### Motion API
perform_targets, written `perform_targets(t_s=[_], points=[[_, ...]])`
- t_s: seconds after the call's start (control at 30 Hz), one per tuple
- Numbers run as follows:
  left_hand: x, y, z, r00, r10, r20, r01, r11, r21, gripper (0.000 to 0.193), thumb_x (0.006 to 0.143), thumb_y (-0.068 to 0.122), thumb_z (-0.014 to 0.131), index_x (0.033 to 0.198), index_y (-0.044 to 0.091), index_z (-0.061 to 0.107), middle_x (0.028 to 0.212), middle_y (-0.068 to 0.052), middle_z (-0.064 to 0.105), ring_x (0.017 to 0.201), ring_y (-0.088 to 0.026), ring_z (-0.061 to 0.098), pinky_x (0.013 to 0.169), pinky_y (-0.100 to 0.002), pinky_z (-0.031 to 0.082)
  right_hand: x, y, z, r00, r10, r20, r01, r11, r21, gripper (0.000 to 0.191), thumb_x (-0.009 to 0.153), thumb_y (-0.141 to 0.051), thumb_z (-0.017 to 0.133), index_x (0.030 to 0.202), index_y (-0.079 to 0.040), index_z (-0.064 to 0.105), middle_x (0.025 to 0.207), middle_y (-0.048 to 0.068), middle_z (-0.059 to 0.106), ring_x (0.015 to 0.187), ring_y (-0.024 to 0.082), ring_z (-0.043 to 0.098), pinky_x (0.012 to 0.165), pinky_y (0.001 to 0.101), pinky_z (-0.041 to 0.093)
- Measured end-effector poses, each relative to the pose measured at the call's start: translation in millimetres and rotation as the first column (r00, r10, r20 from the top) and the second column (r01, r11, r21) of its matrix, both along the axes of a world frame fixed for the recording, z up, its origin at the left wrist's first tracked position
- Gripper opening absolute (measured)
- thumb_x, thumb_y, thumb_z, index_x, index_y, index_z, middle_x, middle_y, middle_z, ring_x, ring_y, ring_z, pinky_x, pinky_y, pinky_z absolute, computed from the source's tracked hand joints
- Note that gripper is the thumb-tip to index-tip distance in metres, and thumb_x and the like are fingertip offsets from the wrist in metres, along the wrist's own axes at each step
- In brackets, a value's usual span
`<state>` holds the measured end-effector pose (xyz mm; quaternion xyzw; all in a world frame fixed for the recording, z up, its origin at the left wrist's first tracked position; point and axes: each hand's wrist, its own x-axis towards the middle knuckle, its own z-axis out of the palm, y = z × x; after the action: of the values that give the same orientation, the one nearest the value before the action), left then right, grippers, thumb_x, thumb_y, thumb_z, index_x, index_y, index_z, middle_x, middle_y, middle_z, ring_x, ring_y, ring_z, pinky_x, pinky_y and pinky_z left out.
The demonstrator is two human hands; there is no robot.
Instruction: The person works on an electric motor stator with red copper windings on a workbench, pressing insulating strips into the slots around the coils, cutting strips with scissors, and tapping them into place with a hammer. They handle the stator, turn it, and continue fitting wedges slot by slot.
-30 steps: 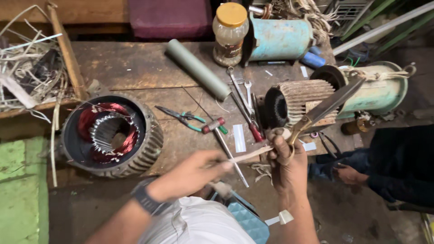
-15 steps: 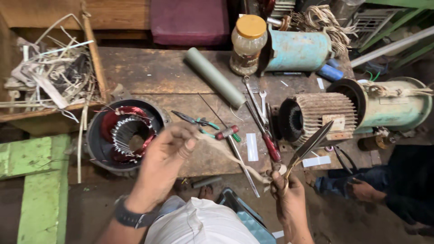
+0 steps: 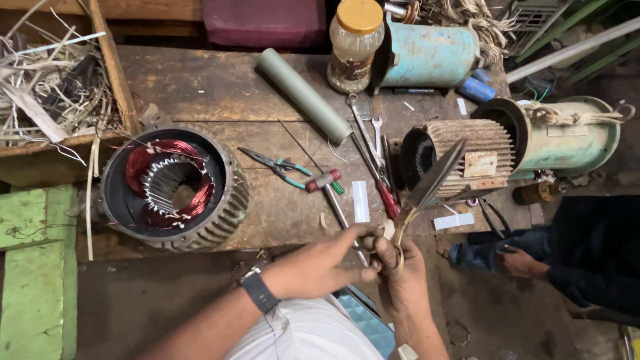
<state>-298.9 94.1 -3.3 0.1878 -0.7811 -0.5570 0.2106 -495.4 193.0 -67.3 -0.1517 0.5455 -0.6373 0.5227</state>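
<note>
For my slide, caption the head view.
Right hand holds scissors; left hand meets it, beside a stator.

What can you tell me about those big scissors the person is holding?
The large metal scissors have long, dull grey blades, parted slightly and pointing up and away towards the ribbed motor casing. Their loop handles sit in the right hand, held above the worn wooden workbench. The left hand reaches in beside the handles, its fingertips close to them.

Bare tabletop (image 3: 200,87) lies open at far left; scattered hand tools (image 3: 347,173) and the ribbed motor (image 3: 460,160) crowd the right.
</note>
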Motion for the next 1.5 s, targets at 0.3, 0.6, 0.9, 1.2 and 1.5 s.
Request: perform_targets(t_s=[0.3,0.6,0.9,1.2,1.5], points=[[75.1,-26.4,48.4,0.909,0.254,0.330,-0.228,0.967,-0.116,0.035,0.094,0.040,0.065,0.101,0.006,0.072,0.092,-0.010,0.070,0.085,-0.022,0.070,0.075,-0.037,0.055,-38.9,6.8,21.9,0.959,-0.197,-0.206,0.193,0.980,-0.039,0.030,0.090,-0.023,0.078,0.106,-0.001,0.065,0.085,0.002,0.066,0.059,0.006,0.051,0.049,0.0198,0.036],[100.1,-16.4,68.5,0.812,0.513,-0.276,-0.464,0.856,0.227,0.018,0.097,0.017,0.070,0.099,0.003,0.058,0.112,-0.009,0.064,0.100,-0.017,0.064,0.086,-0.031,0.053,-31.6,31.2,-20.5,0.954,0.032,-0.297,0.008,0.991,0.133,0.022,0.090,-0.018,0.074,0.102,0.000,0.069,0.073,0.001,0.060,0.058,0.008,0.050,0.049,0.0229,0.035],[55.6,3.8,43.3,0.878,0.474,-0.064,-0.399,0.800,0.448,0.020,0.098,0.016,0.069,0.108,0.001,0.062,0.087,-0.009,0.068,0.075,-0.015,0.061,0.066,-0.028,0.054,-27.6,33.7,-8.0,0.877,0.048,-0.479,-0.005,0.996,0.091,0.025,0.089,-0.020,0.077,0.101,0.001,0.069,0.077,0.001,0.064,0.067,0.009,0.054,0.057,0.0253,0.042],[39.8,15.6,50.0,0.896,0.442,-0.052,-0.401,0.852,0.336,0.022,0.087,0.009,0.075,0.108,0.002,0.073,0.095,-0.005,0.074,0.082,-0.009,0.064,0.068,-0.025,0.052,6.4,21.7,39.1,0.950,0.151,-0.274,-0.179,0.981,-0.077,0.046,0.071,-0.007,0.087,0.112,0.003,0.068,0.099,0.010,0.074,0.094,0.018,0.072,0.080,0.0292,0.055],[44.5,23.3,51.7,0.897,0.441,0.015,-0.410,0.821,0.398,0.030,0.088,0.011,0.076,0.113,0.002,0.063,0.098,-0.006,0.079,0.091,-0.009,0.073,0.078,-0.027,0.058,42.1,1.2,66.8,0.927,0.279,-0.249,-0.287,0.958,0.005,0.041,0.071,0.002,0.087,0.107,0.004,0.068,0.092,0.009,0.074,0.084,0.015,0.070,0.076,0.0300,0.058]])
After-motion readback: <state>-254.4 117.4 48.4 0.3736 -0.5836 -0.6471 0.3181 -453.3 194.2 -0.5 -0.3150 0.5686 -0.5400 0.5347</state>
